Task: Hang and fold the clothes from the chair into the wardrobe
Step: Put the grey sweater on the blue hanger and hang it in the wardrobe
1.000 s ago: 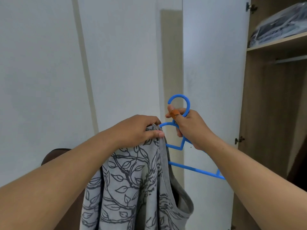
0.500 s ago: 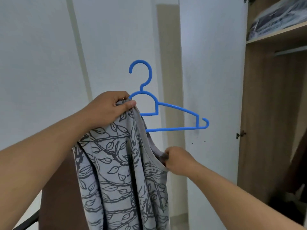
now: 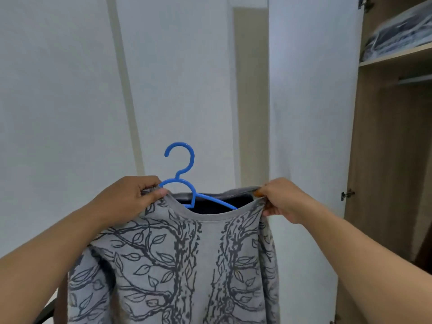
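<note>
Gripping the grey top [image 3: 177, 265] at each shoulder, left hand [image 3: 131, 197] and right hand [image 3: 282, 199] had the blue hanger [image 3: 184, 183] inside the neck; wardrobe rail [image 3: 413, 78] was still bare.

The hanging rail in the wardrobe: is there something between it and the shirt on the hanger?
Nothing visible blocks it. The shirt on the blue hanger is held before the white door; the rail is up to the right, bare where seen.

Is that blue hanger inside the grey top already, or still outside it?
Inside. The blue hanger passes down through the neck opening of the grey top; only its hook and upper arms show.
</note>
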